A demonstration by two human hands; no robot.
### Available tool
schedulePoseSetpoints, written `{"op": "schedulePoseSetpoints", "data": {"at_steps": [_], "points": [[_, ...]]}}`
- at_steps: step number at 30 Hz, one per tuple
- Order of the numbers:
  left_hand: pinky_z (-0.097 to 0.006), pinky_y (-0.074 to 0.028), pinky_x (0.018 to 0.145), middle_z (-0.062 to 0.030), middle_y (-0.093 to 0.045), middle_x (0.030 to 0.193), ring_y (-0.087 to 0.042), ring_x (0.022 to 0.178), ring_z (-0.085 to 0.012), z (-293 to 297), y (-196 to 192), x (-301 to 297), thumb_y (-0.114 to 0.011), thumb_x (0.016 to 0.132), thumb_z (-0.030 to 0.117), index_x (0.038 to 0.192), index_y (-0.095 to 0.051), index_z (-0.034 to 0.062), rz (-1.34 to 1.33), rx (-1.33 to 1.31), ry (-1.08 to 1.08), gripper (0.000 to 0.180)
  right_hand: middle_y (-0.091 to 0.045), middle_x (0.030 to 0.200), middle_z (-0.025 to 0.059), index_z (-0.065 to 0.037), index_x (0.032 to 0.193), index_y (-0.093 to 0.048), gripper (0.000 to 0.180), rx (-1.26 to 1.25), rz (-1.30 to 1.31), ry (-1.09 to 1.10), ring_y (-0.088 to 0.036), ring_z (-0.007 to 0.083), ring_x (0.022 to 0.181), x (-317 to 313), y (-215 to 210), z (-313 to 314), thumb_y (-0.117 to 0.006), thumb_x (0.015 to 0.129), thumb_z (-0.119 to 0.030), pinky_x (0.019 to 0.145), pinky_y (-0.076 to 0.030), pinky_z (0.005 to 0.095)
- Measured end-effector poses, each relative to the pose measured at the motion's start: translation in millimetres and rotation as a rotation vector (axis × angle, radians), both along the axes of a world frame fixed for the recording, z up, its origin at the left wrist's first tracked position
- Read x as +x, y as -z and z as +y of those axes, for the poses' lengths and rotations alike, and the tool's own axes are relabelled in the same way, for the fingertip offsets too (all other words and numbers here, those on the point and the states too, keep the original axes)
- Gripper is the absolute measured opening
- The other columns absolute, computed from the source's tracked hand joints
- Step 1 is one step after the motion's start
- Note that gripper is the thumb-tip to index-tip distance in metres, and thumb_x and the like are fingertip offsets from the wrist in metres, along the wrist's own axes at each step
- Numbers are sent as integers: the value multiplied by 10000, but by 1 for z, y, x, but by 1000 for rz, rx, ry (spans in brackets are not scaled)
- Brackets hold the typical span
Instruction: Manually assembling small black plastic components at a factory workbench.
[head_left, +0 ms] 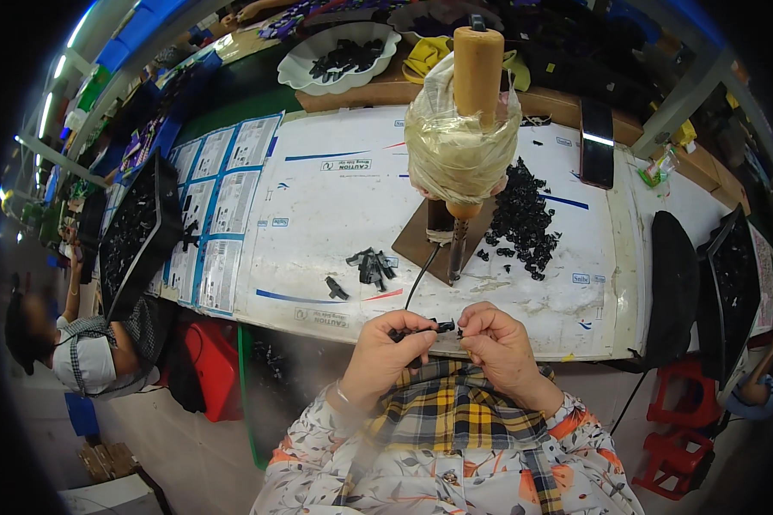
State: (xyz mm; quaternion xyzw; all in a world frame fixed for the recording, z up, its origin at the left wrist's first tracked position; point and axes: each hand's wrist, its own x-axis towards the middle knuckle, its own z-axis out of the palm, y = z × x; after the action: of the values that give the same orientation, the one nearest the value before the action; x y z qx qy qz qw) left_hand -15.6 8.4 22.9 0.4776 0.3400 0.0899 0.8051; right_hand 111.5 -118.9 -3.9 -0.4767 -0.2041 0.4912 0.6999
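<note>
The small part (427, 327) pinched between the left hand (389, 350) and the right hand (500, 341) looks like matt black plastic, as do the loose pieces in the heap (524, 219). The counter (335, 223) is covered in white printed cardboard, dull and scuffed. The tool's handle (477, 64) is smooth, pale wood; crinkled, glossy clear film (455, 146) is wrapped below it. It stands on a flat brown board (421, 245) with a matt face. The apron (459, 412) is checked woven cloth.
</note>
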Motion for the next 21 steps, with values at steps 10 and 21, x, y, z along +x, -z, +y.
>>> {"op": "schedulePoseSetpoints", "data": {"at_steps": [10,21], "points": [[-189,-405,460,-50,-569,715,-530,572,-84,-7,0,5,-581,779,0,857,-584,-28,-23,23,14,83,-475,995,67,-10,779,-531,67,-45,-168,-8,-449,25,600,1,-1,1,-561,754,43,535,-403,145],[-169,-404,488,-22,-556,725,-520,573,-51,-8,5,5,-602,764,2,813,-600,-18,-160,245,84,52,-492,981,71,-17,781,-499,83,-11,-540,6,-445,28,593,4,2,1,-557,761,38,525,-395,155]]}}
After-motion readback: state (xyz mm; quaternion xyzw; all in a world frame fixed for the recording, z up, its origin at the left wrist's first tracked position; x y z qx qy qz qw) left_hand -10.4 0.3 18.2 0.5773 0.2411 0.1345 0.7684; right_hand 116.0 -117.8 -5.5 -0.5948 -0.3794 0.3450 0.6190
